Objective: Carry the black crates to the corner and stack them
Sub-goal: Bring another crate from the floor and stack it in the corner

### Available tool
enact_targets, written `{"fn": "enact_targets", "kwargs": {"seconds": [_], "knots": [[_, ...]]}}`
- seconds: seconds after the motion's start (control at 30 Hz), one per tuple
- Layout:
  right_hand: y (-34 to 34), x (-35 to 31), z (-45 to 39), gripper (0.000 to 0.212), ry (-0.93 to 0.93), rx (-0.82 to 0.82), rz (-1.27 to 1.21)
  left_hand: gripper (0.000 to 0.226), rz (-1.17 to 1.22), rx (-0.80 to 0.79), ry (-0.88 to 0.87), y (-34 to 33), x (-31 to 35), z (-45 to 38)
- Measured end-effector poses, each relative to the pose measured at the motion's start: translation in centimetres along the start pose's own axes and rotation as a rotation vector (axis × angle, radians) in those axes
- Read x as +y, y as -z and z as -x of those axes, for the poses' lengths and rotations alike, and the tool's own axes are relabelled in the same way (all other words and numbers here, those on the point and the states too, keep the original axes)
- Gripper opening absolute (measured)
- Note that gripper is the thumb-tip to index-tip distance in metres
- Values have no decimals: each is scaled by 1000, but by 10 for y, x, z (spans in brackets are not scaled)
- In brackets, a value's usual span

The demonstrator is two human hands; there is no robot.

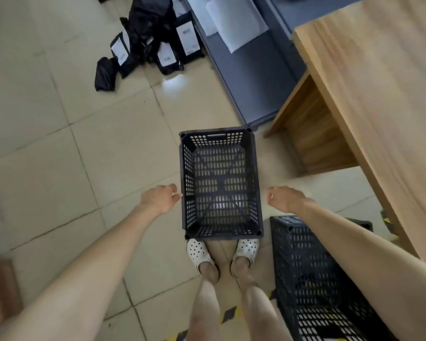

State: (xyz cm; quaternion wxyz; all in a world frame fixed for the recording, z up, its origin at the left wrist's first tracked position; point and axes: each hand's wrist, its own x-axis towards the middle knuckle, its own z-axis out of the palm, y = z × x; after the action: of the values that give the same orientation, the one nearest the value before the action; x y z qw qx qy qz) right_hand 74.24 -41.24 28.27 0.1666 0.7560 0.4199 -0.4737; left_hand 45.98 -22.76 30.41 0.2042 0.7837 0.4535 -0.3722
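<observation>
While a tiled floor [59, 148] is filling most of the view, a wooden table [379, 94] is occupying the far right, with a grey cabinet [251, 77] lying just left of it. Nearer, at the right edge, a second black crate [312, 279] is standing partly hidden under the right forearm. At centre, an open-topped black crate [220, 183] (perforated walls and base) is sitting upright on the floor, its near edge just beyond the person's white slippers [199, 252]. Far left of centre, black packages [155, 40] with white labels are lying in a heap. The left hand [161, 196] is reaching beside the crate's left wall, fingers loosely curled and just touching its rim, gripping nothing. The right hand [284, 198] is hovering slightly apart from the right wall, fingers relaxed, holding nothing.
</observation>
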Motion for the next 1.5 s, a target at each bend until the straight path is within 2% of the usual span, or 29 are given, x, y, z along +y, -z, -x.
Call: {"fn": "enact_targets", "kwargs": {"seconds": [0.3,0.47,0.77,0.97,1.03,1.13,1.27,1.5], "knots": [[-72,13,-102,36,-80,23,-20,37,239,-34,67,-106,-13,-89],[-106,17,-153,50,-124,-33,-168,58,461,-66,110,-145,-19,-136],[-135,19,-228,68,-198,33,-507,98,1012,-123,126,-178,-15,-192],[-135,14,-254,63,-225,246,-680,107,1281,-55,178,-173,-12,-216],[-126,12,-255,62,-285,224,-707,107,1269,-71,189,-168,-15,-219],[-112,15,-252,61,-354,160,-729,100,1059,-6,166,-165,-13,-205],[-99,8,-233,55,-327,132,-701,97,889,49,100,-163,-21,-175],[-61,-31,-173,51,-242,52,-556,89,823,61,112,-123,-67,-110]]}}
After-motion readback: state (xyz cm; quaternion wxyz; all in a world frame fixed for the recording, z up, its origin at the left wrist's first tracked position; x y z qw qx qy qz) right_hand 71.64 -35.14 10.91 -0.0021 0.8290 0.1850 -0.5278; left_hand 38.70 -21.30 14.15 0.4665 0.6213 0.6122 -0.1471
